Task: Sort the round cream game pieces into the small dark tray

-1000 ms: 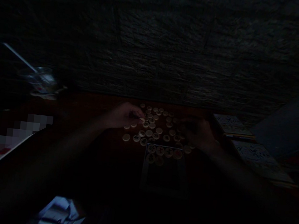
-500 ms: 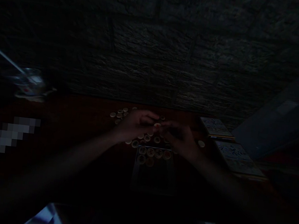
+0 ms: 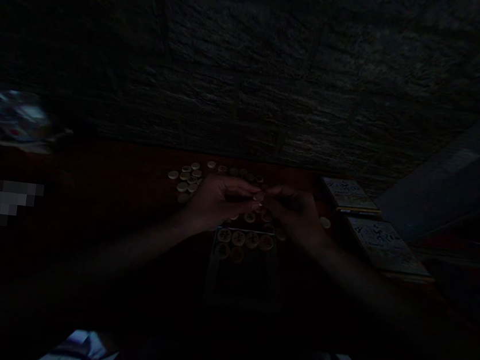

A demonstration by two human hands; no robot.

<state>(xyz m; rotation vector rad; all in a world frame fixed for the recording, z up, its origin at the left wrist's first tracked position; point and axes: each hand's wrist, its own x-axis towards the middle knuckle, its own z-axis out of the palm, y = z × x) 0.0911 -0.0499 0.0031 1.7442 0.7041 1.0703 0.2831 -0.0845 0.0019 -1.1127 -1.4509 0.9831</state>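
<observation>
The scene is very dark. My left hand [image 3: 215, 203] and my right hand [image 3: 299, 213] meet at the fingertips above a spread of round xiangqi pieces. Between their pinched fingers is a xiangqi piece [image 3: 259, 196], mostly covered and hard to make out. Just below my hands sits a shallow dark box [image 3: 243, 284]. A row of xiangqi pieces [image 3: 238, 238] lies along its far edge, with two more in a second row at the left. Loose xiangqi pieces [image 3: 184, 176] lie beyond and left of my left hand, some partly hidden by my hands.
Two flat boxes with printed lids [image 3: 382, 242] lie at the right of the reddish-brown table [image 3: 136, 174]. One pale piece [image 3: 325, 222] rests near them. A clear cup with a straw [image 3: 24, 118] stands at the far left. A stone-block wall [image 3: 242, 88] rises behind the table.
My fingertips have come together, and the piece with the red mark that showed between them is now mostly covered. The view has shifted slightly. The pieces in the box look the same.
</observation>
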